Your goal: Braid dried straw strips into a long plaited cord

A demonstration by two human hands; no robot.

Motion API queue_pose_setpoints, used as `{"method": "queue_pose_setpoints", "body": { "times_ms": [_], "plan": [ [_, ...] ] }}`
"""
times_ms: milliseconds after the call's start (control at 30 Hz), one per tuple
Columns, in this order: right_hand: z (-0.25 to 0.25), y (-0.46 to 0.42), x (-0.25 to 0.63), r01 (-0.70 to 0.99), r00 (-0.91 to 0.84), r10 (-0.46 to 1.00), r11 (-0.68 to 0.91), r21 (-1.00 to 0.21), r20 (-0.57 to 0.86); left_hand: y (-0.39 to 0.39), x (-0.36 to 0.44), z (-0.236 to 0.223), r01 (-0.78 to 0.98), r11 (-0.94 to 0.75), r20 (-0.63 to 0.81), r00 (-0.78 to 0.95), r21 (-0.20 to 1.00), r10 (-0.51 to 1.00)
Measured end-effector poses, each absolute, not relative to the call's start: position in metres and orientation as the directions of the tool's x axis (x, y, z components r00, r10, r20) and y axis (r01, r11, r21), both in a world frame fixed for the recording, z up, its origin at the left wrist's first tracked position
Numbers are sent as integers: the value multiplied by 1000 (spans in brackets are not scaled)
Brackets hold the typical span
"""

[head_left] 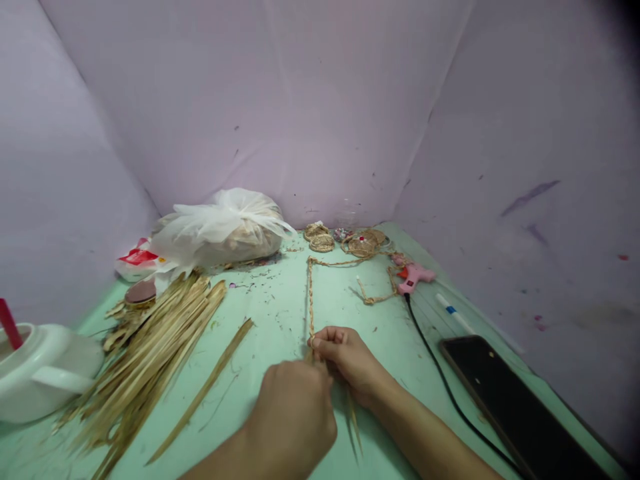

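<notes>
Both my hands meet near the middle of the pale green table point(280, 313). My right hand point(345, 357) is closed, pinching the near end of a thin braided straw cord point(311, 293) that runs away across the table toward the back. My left hand point(295, 417) is closed just in front of it, back toward the camera, gripping the loose straw strands point(354, 420) that trail from the braid. Its fingertips are hidden.
A pile of dried straw strips point(150, 353) lies at the left, with a white pot point(43, 373) beside it. A tied white plastic bag point(220, 230) sits at the back. Small woven coils point(345, 241), a pink glue gun point(414, 275) with black cable, a pen point(453, 312) and a dark phone point(520, 407) lie at the right.
</notes>
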State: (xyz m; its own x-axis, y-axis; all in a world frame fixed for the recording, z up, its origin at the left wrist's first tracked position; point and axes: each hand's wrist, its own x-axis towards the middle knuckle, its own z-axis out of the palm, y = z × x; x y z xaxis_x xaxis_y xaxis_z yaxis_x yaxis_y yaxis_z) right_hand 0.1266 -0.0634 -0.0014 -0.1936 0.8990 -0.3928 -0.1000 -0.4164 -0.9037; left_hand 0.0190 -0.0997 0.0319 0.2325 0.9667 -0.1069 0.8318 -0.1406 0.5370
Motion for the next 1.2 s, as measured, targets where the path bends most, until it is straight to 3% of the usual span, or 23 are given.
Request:
{"method": "queue_pose_setpoints", "body": {
  "times_ms": [67, 133, 200, 267, 400, 500, 600, 667, 767, 867, 1033, 1200],
  "plan": [
    [-3, -62, 128, -55, -210, 898, -405, -913, -385, -86, 10, 40, 743, -24, -80, 104, 669, 991],
    [-4, -61, 129, -31, -240, 900, -383, -923, -365, -72, 4, 43, 542, 229, -270, -4, 809, 963],
    [-4, -60, 130, -39, -267, 899, -371, -928, -348, -63, 1, 40, 334, 436, -494, 110, 836, 862],
    [-3, -59, 131, -40, -290, 893, -371, -928, -345, -60, 1, 32, 230, 529, -576, 271, 817, 771],
    [-2, -56, 136, 152, -302, 898, -287, -946, -321, -60, 4, 19, 266, 511, -573, 279, 817, 771],
    [-2, -57, 142, 457, -310, 931, -34, -889, -194, -59, 7, 16, 387, 480, -581, 206, 787, 787],
    [3, -62, 145, 738, -357, 934, 270, -618, -18, -58, 11, 10, 473, 393, -512, 151, 788, 846],
    [9, -66, 144, 826, -387, 922, 348, -443, 4, -58, 12, 3, 484, 311, -420, 131, 818, 898],
    [15, -70, 139, 889, -361, 932, 337, -312, -22, -59, 13, -7, 458, 243, -329, 118, 855, 937],
    [21, -76, 136, 933, -268, 963, 250, -261, -35, -60, 13, -11, 461, 220, -300, 105, 859, 948],
    [30, -88, 131, 938, -200, 971, 151, -312, -133, -62, 15, -6, 352, 333, -384, 86, 875, 919],
    [30, -100, 120, 912, -279, 946, 207, -355, -164, -68, 17, 3, 168, 436, -459, 140, 884, 878]
  ]
}}
